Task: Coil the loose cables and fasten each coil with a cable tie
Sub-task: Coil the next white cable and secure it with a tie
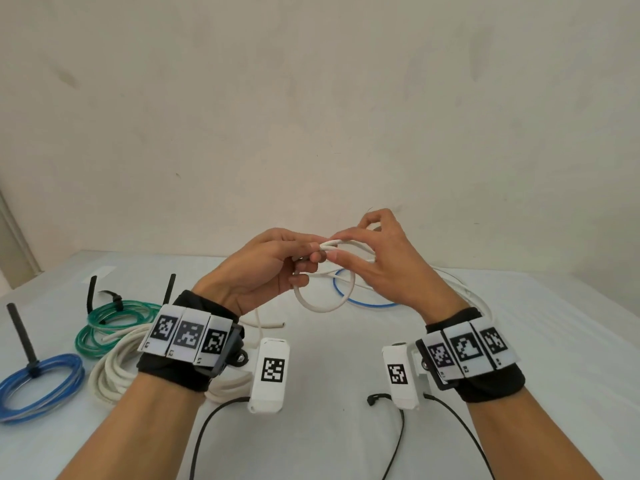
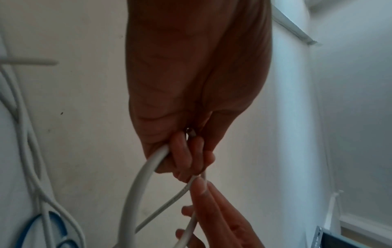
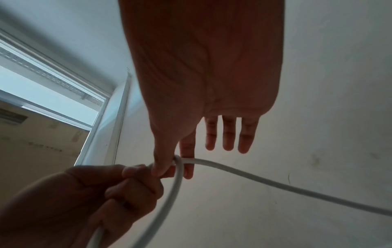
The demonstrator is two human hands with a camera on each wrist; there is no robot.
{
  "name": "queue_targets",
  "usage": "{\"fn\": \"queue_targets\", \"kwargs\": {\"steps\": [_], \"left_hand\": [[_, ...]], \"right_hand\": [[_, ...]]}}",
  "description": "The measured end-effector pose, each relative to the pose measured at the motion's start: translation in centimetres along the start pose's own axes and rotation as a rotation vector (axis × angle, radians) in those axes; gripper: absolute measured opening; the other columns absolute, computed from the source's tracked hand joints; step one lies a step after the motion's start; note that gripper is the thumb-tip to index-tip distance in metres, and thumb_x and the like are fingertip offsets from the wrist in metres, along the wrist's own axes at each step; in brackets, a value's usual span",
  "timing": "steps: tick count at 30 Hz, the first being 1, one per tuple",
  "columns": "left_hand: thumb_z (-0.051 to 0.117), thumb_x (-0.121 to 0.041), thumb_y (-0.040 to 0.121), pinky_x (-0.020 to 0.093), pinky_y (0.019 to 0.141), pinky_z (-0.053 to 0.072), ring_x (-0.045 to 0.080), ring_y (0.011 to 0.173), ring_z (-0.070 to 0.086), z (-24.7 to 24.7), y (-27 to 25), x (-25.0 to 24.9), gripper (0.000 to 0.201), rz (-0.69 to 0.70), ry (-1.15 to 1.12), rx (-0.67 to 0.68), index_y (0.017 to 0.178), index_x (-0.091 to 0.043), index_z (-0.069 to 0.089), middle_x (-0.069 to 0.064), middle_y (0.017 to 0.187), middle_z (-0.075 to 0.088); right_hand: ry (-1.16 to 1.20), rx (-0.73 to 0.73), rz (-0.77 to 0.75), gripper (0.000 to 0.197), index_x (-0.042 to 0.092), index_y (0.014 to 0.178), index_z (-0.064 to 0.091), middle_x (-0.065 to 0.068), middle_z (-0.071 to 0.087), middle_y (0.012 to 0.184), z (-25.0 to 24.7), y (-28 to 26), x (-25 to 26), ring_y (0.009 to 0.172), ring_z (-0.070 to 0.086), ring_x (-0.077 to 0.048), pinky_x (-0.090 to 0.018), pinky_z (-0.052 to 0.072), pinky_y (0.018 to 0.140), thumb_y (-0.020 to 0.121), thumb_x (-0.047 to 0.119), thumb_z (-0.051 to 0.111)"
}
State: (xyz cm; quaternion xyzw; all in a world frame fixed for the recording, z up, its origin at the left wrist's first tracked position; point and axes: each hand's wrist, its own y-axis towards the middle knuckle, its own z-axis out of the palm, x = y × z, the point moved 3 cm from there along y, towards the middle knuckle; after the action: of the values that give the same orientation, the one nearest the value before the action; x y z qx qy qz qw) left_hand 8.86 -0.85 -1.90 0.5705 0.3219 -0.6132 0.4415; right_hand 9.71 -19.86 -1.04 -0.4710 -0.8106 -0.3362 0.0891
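Currently both hands are up off the table, working the white cable [image 1: 323,306]. My left hand [image 1: 273,261] has its fingers curled round the first small loop, with the cut end tucked in the fist. My right hand [image 1: 374,258] pinches the cable between thumb and index just beside the left fingertips; its other three fingers are straight and free.

Handling, my read: light, springy round cable with a smooth jacket. It holds a curve but will want to spring open, so grip where the turns cross, not on the free arc. Feed slack with the right, clamp each new turn with the left.

The rest of the cable trails off past my right hand onto the table, over a loose blue cable [image 1: 367,299].

View differences: the head view alone shows the finished work by my left forearm: blue coil [image 1: 41,386], green coil [image 1: 110,323], white coil [image 1: 114,372], with black cable ties [image 1: 20,334] standing up. Left wrist view shows the cable end [image 2: 192,134] inside the fist. Right wrist view shows the pinch and the three free fingers [image 3: 228,134] clearly.
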Motion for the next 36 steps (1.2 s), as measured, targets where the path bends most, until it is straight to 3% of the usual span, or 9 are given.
{"fn": "queue_targets", "kwargs": {"steps": [3, 6, 8, 12, 18, 23, 27, 31, 36], "left_hand": [[0.046, -0.002, 0.099, 0.022, 0.057, 0.033, 0.010, 0.064, 0.040, 0.3, 0.0, -0.6, 0.038, 0.067, -0.129, 0.028, 0.130, 0.013, 0.060, 0.003, 0.079, 0.052], [0.049, -0.003, 0.096, 0.022, 0.060, 0.038, 0.010, 0.064, 0.044, 0.3, 0.1, -0.8, 0.041, 0.124, -0.181, 0.022, 0.133, 0.013, 0.058, 0.003, 0.081, 0.055], [0.049, -0.003, 0.097, 0.023, 0.064, 0.043, 0.011, 0.065, 0.047, 0.2, 0.0, -0.5, 0.041, 0.114, -0.165, 0.043, 0.134, 0.011, 0.059, 0.004, 0.084, 0.056], [0.047, -0.001, 0.100, 0.027, 0.076, 0.048, 0.012, 0.071, 0.052, -0.1, -0.6, -0.2, 0.038, 0.072, -0.068, 0.125, 0.134, 0.009, 0.061, 0.005, 0.088, 0.055], [0.049, -0.002, 0.103, 0.028, 0.078, 0.054, 0.014, 0.077, 0.057, -0.7, -0.8, -0.5, 0.032, 0.085, 0.072, 0.128, 0.130, 0.010, 0.061, 0.007, 0.091, 0.060], [0.045, -0.001, 0.106, 0.028, 0.076, 0.054, 0.015, 0.073, 0.058, 0.1, -0.6, -0.5, 0.028, 0.112, 0.187, 0.036, 0.125, 0.005, 0.064, 0.008, 0.089, 0.062], [0.042, -0.007, 0.108, 0.031, 0.076, 0.048, 0.015, 0.066, 0.048, 0.4, -0.6, -0.6, 0.033, 0.059, 0.119, 0.057, 0.128, 0.012, 0.060, 0.005, 0.081, 0.054], [0.043, -0.036, 0.110, 0.032, 0.071, 0.052, 0.013, 0.056, 0.033, 0.9, -0.5, -0.4, 0.048, -0.068, 0.094, -0.003, 0.095, 0.001, 0.070, 0.000, 0.068, 0.039], [0.041, -0.030, 0.110, 0.023, 0.052, 0.038, 0.012, 0.055, 0.015, 1.7, -0.3, -0.3, 0.040, -0.077, -0.147, -0.019, 0.073, -0.016, 0.051, -0.004, 0.068, 0.017]], "right_hand": [[0.072, -0.020, 0.004, 0.030, 0.032, 0.119, 0.072, 0.010, 0.061, 0.120, -0.7, 0.1, 0.2, 0.110, 0.054, -0.012, -0.022, 0.040, 0.092, 0.096, 0.050, 0.065], [0.398, -0.030, 0.077, 0.023, 0.019, 0.102, 0.075, 0.002, 0.076, 0.092, -1.2, 0.1, 0.2, 0.087, 0.070, -0.010, -0.021, 0.049, 0.075, 0.097, 0.040, 0.071], [0.548, -0.006, 0.099, 0.021, 0.009, 0.100, 0.073, -0.003, 0.072, 0.081, -1.5, -0.2, 0.3, 0.071, 0.065, -0.005, -0.010, 0.042, 0.062, 0.097, 0.030, 0.072], [0.686, 0.017, 0.088, 0.020, -0.003, 0.102, 0.070, -0.002, 0.064, 0.075, -1.4, -0.6, 0.5, 0.059, 0.055, -0.002, -0.007, 0.039, 0.054, 0.098, 0.017, 0.070], [0.828, 0.069, 0.151, 0.021, -0.005, 0.104, 0.069, -0.005, 0.056, 0.076, -0.4, -0.3, 0.9, 0.065, 0.048, -0.013, -0.017, 0.044, 0.064, 0.101, 0.016, 0.066], [0.725, -0.019, 0.112, 0.021, -0.007, 0.102, 0.065, 0.016, 0.063, 0.064, -0.4, -0.2, 0.9, 0.063, 0.044, -0.011, -0.017, 0.041, 0.064, 0.104, 0.013, 0.060], [0.712, -0.038, 0.083, 0.021, -0.006, 0.103, 0.064, 0.016, 0.067, 0.067, -0.5, -0.3, 1.0, 0.066, 0.042, -0.014, -0.018, 0.041, 0.066, 0.104, 0.015, 0.061], [0.688, 0.010, 0.068, 0.016, 0.006, 0.097, 0.070, 0.005, 0.058, 0.070, -0.1, -0.4, 1.5, 0.068, 0.042, -0.011, -0.016, 0.040, 0.064, 0.103, 0.019, 0.064], [0.703, -0.020, 0.075, 0.023, 0.006, 0.099, 0.072, -0.003, 0.054, 0.075, 0.0, -0.3, 1.3, 0.068, 0.045, -0.009, -0.016, 0.040, 0.066, 0.107, 0.020, 0.056]]}}
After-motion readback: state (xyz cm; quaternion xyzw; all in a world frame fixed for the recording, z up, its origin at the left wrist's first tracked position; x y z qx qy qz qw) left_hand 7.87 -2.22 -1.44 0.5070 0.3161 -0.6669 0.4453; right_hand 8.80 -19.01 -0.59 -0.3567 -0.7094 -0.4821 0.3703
